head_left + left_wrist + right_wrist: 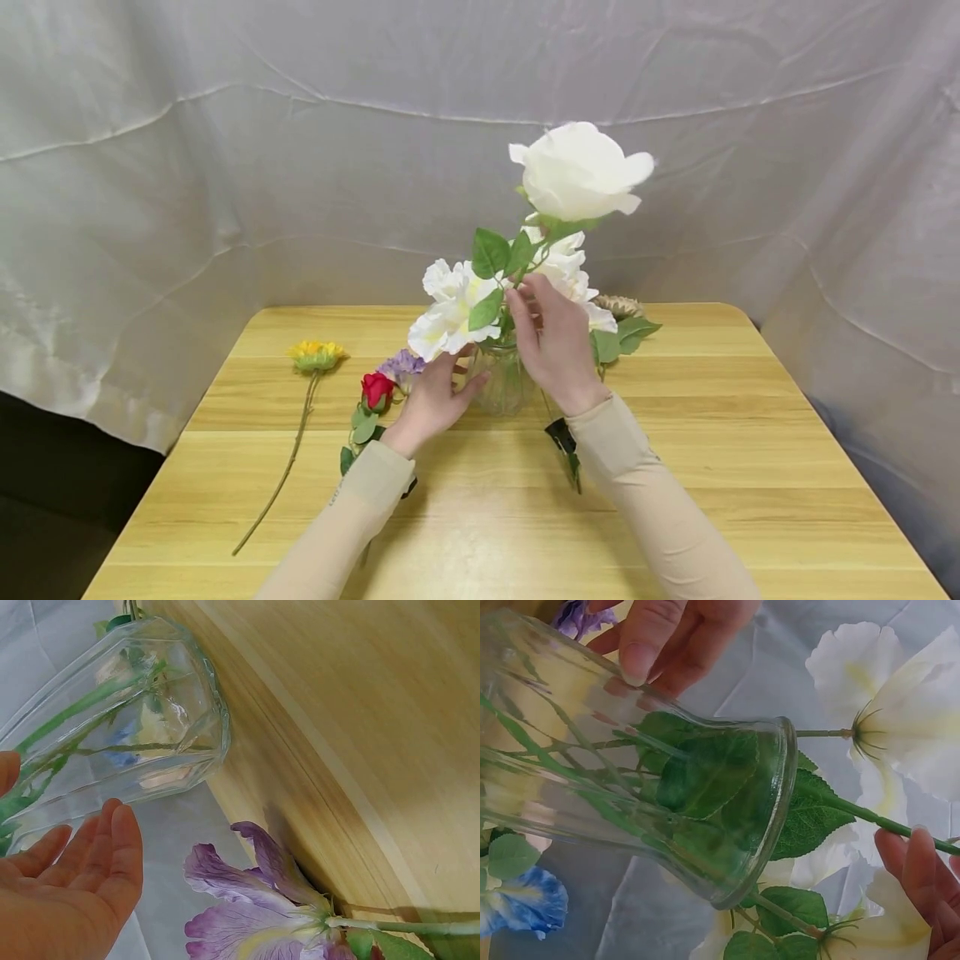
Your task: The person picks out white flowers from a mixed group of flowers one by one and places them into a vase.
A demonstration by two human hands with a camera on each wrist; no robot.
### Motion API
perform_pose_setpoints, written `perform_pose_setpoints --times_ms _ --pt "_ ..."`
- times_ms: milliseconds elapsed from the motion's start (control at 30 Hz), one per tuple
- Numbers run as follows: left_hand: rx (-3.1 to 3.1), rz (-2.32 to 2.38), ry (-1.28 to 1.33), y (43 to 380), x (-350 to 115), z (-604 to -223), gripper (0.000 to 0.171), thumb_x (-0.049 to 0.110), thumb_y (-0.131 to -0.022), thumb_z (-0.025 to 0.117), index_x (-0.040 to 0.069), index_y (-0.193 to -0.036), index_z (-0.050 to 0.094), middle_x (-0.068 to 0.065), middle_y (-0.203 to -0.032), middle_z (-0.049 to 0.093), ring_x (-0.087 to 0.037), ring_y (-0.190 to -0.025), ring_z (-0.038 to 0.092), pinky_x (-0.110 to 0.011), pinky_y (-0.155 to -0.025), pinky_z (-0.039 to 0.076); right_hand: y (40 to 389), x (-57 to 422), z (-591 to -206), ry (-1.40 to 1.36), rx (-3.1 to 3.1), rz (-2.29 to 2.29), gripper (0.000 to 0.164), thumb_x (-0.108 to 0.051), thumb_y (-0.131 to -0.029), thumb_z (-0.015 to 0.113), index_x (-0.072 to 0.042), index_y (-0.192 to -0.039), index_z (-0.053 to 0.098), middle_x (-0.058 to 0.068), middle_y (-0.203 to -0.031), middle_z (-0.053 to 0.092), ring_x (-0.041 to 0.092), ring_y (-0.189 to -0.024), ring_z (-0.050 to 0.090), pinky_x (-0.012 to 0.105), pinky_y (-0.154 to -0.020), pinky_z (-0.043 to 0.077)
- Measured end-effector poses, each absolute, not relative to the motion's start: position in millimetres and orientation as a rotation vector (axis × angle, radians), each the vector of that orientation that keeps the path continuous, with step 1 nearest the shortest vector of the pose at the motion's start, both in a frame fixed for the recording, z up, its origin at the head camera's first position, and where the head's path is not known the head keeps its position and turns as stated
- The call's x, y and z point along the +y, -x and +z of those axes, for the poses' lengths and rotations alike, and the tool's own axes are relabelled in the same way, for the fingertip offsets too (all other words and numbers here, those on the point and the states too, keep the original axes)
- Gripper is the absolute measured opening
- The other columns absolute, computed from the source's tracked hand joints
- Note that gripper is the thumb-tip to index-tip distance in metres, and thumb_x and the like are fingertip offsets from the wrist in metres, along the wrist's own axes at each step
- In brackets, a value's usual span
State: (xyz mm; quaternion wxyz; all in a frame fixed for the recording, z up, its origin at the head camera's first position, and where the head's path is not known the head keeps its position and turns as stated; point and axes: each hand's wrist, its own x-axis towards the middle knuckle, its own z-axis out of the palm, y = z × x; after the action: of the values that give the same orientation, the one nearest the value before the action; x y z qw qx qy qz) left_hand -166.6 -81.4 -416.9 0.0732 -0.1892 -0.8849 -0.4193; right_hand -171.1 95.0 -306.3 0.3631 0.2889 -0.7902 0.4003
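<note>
A clear glass vase (501, 387) stands toward the back of the wooden table, with green stems inside it and white flowers (453, 312) spreading over its rim. My right hand (555, 337) pinches the green stem (885, 823) of a large white rose (581, 171) just above the vase mouth. The rose rises tall over the other blooms, and leaves from its stem sit in the vase neck. My left hand (435, 400) is at the vase's left side, its fingers (641, 656) loosely bent and right at the glass. The palm shows in the left wrist view.
A yellow sunflower (317, 357) with a long bare stem lies on the left of the table (720, 467). Beside my left forearm lie a red rose (377, 390) and a purple flower (402, 364). A beige flower head (619, 307) lies behind the vase at right.
</note>
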Motion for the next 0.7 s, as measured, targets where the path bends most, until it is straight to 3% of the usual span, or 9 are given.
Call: perform_pose_setpoints --times_ms 500,700 --pt "-2.673 -1.274 0.548 166.1 -81.2 -418.5 0.051 0.035 -0.095 0.056 0.006 -0.136 0.044 -0.011 -0.131 0.054 -0.029 -0.102 0.061 -0.043 -0.081 0.056 170.8 98.3 -311.4 -0.718 -2.118 0.881 0.02 -0.015 -0.096 0.053 -0.004 -0.08 0.054 0.007 -0.074 0.066 0.017 -0.064 0.066 0.022 -0.053 0.055" --pt "-2.67 -1.237 0.536 164.9 -80.7 -418.6 0.046 0.034 -0.095 0.057 0.004 -0.129 0.049 -0.014 -0.124 0.058 -0.028 -0.098 0.063 -0.042 -0.076 0.057 168.8 97.9 -313.0 -0.695 -2.179 0.801 0.025 -0.017 -0.098 0.05 -0.002 -0.081 0.059 0.003 -0.064 0.056 0.011 -0.049 0.048 0.022 -0.043 0.043"
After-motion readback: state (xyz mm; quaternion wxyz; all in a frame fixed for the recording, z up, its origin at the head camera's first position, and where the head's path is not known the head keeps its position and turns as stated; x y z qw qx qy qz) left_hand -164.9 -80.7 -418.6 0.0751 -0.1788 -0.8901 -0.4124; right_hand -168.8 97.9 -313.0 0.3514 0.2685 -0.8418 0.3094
